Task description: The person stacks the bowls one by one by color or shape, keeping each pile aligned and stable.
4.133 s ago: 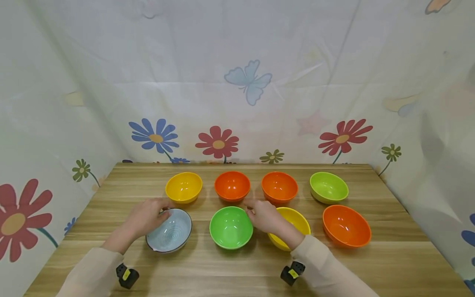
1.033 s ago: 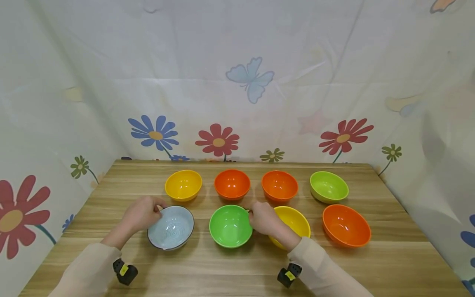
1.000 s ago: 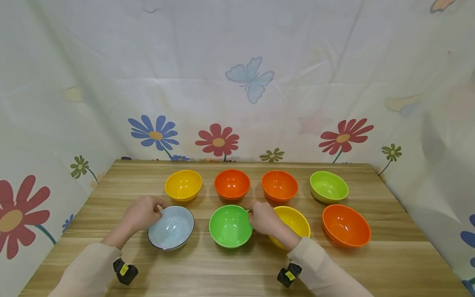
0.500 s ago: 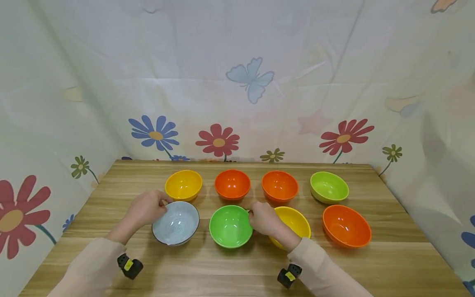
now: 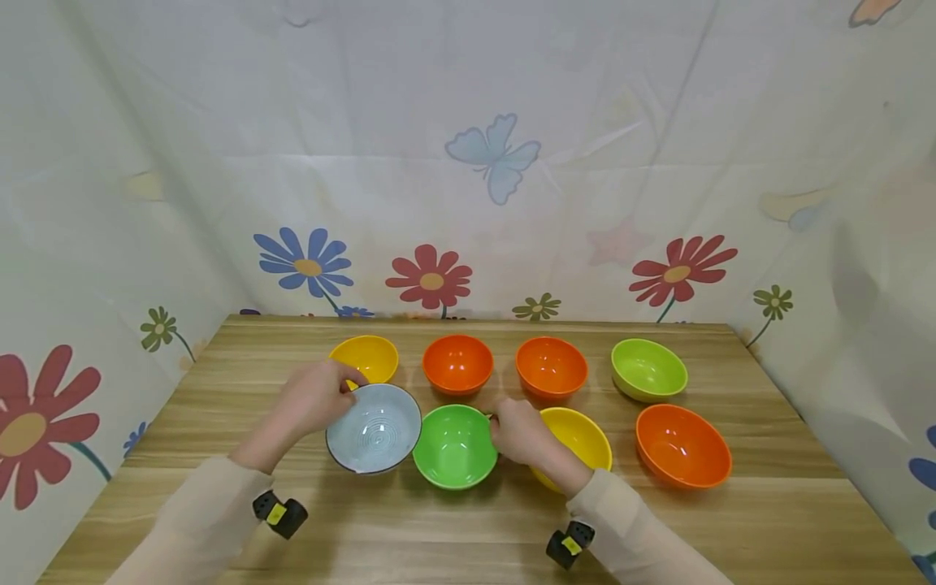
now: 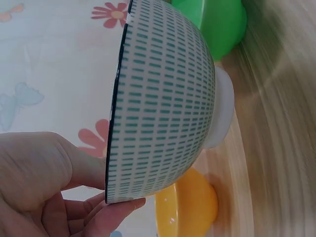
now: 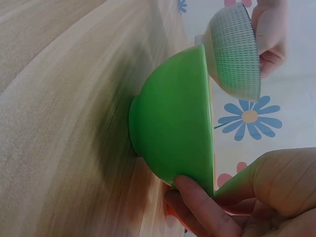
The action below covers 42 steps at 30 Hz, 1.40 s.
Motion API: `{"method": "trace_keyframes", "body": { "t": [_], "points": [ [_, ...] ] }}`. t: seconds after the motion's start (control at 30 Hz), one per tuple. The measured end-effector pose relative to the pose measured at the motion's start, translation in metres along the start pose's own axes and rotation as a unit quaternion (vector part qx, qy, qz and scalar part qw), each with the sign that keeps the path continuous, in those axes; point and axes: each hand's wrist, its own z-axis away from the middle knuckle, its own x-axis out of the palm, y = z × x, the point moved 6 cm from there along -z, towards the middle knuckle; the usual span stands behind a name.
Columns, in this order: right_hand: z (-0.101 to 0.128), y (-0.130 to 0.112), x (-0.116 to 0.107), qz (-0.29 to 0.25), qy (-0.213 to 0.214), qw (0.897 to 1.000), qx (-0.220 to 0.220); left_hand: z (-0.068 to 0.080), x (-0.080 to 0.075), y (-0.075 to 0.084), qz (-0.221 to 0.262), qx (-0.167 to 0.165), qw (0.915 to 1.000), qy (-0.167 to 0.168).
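Orange bowls number three; left hand [image 5: 316, 398] grips patterned bowl [image 5: 374, 427], right hand [image 5: 517, 431] green bowl [image 5: 454, 446].

We see two bare hands, the left hand [image 5: 316, 398] and the right hand [image 5: 517, 431], emerging from long, close-fitting sleeves of pale beige fabric. Below each wrist we note a small black camera unit [image 5: 280, 514] bearing a yellow label; its twin [image 5: 569, 543] sits beneath the right sleeve [image 5: 643, 536]. We see no rings or watches on either hand.
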Motion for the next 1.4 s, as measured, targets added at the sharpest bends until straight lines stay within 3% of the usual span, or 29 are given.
{"method": "trace_keyframes", "body": {
  "t": [0.37, 0.57, 0.87, 1.4],
  "points": [
    [0.001, -0.002, -0.002, 0.006, 0.007, 1.0, 0.003, -0.011, -0.003, 0.029, -0.003, 0.034, 0.9993, 0.016],
    [0.0, -0.001, -0.002, 0.006, 0.009, 1.0, 0.001, -0.015, 0.0, 0.046, 0.02, 0.051, 0.9978, 0.036],
    [0.001, -0.001, -0.002, -0.001, 0.008, 1.0, -0.002, -0.02, 0.008, 0.065, 0.056, 0.043, 0.9973, 0.017],
    [0.0, 0.006, 0.005, -0.014, -0.041, 0.998, 0.04, -0.026, 0.038, 0.074, 0.088, 0.037, 0.9954, -0.011]
  ]
}}
